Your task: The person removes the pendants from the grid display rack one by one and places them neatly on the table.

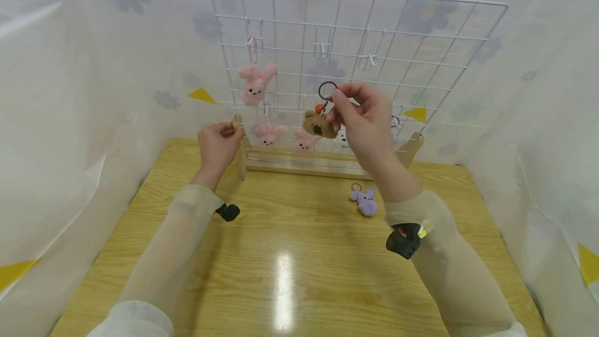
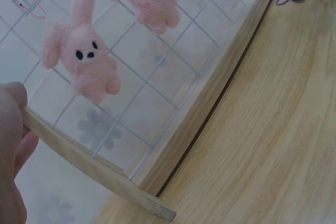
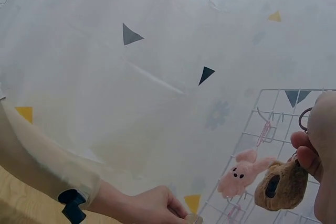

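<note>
My right hand [image 1: 369, 124] holds a brown koala plush keychain [image 1: 314, 125] by its metal ring end, in front of a white wire grid rack [image 1: 355, 25]. An orange bead joins the ring to the plush, whose face shows a big dark nose. In the right wrist view the koala [image 3: 281, 187] hangs beneath my fingers. My left hand [image 1: 218, 145] pinches the top of the rack's left wooden post [image 1: 242, 150]. Close to that hand, pink bunny plushes [image 2: 86, 61] hang on the grid. A white plush [image 1: 343, 138] is partly covered by my right hand.
Another pink bunny [image 1: 255, 87] hangs from an upper-left hook. Two upper hooks [image 1: 322, 50] hold nothing. On the wooden table [image 1: 234, 274], a purple bunny keychain [image 1: 366, 202] lies before the rack's right half. Patterned white sheeting [image 1: 75, 92] stands around the table.
</note>
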Demonstrator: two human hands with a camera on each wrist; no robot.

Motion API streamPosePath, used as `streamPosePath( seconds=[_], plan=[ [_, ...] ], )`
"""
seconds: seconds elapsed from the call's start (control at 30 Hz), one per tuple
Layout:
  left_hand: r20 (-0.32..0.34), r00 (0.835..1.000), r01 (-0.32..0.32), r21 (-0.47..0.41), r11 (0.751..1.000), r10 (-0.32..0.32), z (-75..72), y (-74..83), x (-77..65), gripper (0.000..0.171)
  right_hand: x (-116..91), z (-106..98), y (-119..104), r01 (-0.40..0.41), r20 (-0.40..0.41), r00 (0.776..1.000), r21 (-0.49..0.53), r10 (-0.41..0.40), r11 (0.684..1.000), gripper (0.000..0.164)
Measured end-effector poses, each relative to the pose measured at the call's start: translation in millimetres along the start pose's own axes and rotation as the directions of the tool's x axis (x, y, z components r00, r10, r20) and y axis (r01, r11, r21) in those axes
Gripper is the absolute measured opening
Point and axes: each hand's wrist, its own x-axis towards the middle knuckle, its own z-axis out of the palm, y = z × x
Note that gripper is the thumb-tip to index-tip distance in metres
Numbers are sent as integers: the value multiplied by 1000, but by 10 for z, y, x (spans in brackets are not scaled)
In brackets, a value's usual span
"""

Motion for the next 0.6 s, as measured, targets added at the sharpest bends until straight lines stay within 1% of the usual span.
streamPosePath(
  seconds=[0.3, 0.47, 0.6],
  plan=[
    [2, 1000, -11, -7, 1000, 11, -1, 14, 9, 25, -215, -113, 59, -40, 25, 999, -49, 42, 998, 8],
    [-1, 1000, -26, 1, 1000, 26, -5, 8, -1, 23, -310, -179, 83, -59, 37, 997, -61, 61, 996, 13],
    [-1, 1000, -21, 1, 1000, 21, -6, 4, -1, 24, -381, -226, 115, -81, 40, 996, -64, 84, 995, 18]
  ],
)
